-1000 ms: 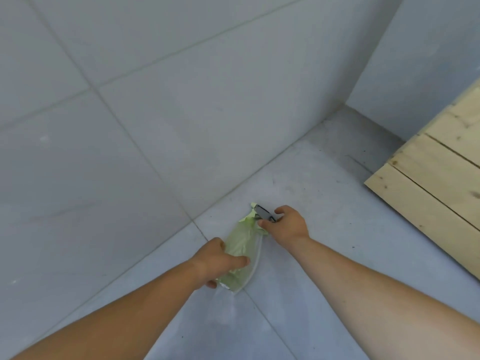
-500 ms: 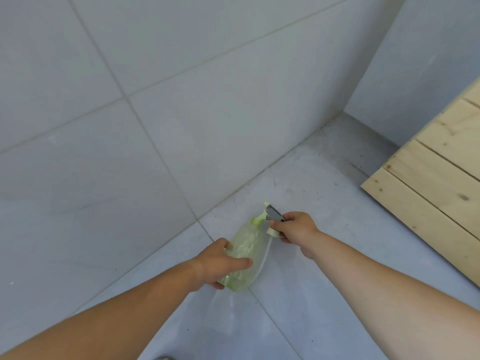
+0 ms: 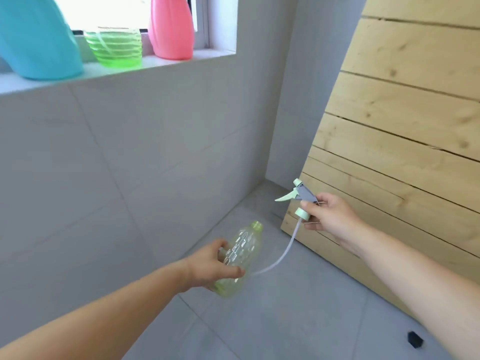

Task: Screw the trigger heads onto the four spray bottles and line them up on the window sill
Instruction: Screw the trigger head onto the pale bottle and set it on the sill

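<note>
below the sill (image 3: 117, 74), hands hold bottle (image 3: 240, 253) and trigger head (image 3: 301, 197) apart.

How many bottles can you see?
4: a blue bottle, a green bottle and a pink bottle on the window sill; a clear yellow-green bottle in the left hand.

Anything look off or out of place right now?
Mostly fine. The trigger head in the right hand is off the pale green bottle held by the left hand; its dip tube dangles outside, not in the neck.
</note>
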Action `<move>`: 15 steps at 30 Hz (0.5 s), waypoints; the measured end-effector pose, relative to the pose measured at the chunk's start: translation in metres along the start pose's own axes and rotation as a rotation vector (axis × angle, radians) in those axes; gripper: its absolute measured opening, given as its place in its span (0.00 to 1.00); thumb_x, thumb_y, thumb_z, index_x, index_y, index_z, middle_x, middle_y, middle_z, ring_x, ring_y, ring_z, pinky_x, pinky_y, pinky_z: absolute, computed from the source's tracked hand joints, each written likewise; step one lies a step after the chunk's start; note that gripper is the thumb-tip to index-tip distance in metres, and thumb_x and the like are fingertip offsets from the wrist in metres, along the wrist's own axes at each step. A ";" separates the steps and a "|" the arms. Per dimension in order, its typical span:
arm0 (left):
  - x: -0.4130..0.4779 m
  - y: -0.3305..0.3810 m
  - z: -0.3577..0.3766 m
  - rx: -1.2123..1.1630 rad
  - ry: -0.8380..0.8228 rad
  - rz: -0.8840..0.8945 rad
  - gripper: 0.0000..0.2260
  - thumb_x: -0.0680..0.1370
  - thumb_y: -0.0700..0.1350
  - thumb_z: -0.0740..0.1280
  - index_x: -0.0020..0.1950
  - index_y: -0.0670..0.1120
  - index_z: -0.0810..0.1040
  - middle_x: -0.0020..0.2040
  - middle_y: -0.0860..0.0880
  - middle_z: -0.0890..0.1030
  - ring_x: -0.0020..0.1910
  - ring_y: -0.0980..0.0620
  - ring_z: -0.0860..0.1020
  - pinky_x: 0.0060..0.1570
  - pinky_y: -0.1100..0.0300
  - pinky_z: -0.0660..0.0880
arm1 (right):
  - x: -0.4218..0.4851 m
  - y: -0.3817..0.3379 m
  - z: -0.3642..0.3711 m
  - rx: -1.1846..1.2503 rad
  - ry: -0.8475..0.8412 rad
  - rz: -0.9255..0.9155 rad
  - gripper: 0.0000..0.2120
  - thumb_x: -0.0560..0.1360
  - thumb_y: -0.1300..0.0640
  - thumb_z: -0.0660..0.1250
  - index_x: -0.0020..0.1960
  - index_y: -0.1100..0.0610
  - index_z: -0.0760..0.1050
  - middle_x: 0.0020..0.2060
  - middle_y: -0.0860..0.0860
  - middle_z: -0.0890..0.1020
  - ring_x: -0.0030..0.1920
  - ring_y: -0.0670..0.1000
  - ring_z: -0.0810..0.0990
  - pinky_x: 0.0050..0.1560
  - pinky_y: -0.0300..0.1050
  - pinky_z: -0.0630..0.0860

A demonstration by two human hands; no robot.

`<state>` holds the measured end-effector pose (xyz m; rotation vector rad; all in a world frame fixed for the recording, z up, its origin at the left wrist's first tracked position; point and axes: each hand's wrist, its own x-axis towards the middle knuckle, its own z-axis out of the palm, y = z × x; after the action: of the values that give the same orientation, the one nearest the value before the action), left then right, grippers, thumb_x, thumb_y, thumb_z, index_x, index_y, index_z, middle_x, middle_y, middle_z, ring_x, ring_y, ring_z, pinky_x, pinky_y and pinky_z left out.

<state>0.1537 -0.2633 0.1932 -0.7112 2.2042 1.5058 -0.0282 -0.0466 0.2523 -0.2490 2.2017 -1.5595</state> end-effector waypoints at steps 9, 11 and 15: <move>-0.094 0.067 0.015 0.194 0.114 0.208 0.29 0.63 0.57 0.77 0.60 0.55 0.72 0.53 0.50 0.84 0.51 0.49 0.85 0.51 0.49 0.83 | -0.105 -0.090 -0.105 0.290 0.322 -0.357 0.04 0.80 0.59 0.66 0.49 0.52 0.78 0.44 0.52 0.82 0.45 0.53 0.82 0.44 0.46 0.81; -0.108 0.070 0.017 0.218 0.131 0.223 0.30 0.62 0.58 0.77 0.61 0.55 0.72 0.53 0.49 0.84 0.52 0.48 0.85 0.52 0.49 0.82 | -0.115 -0.095 -0.112 0.364 0.334 -0.374 0.04 0.80 0.59 0.66 0.49 0.53 0.78 0.44 0.53 0.81 0.44 0.53 0.82 0.41 0.44 0.81; -0.120 0.071 0.017 0.210 0.165 0.237 0.32 0.60 0.58 0.76 0.62 0.54 0.72 0.54 0.48 0.85 0.53 0.47 0.84 0.54 0.48 0.82 | -0.126 -0.097 -0.113 0.397 0.317 -0.383 0.04 0.80 0.60 0.65 0.49 0.54 0.78 0.47 0.57 0.80 0.45 0.55 0.81 0.39 0.44 0.82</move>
<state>0.2078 -0.2026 0.3075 -0.5393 2.6024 1.3315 0.0248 0.0641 0.4034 -0.3320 2.0868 -2.3480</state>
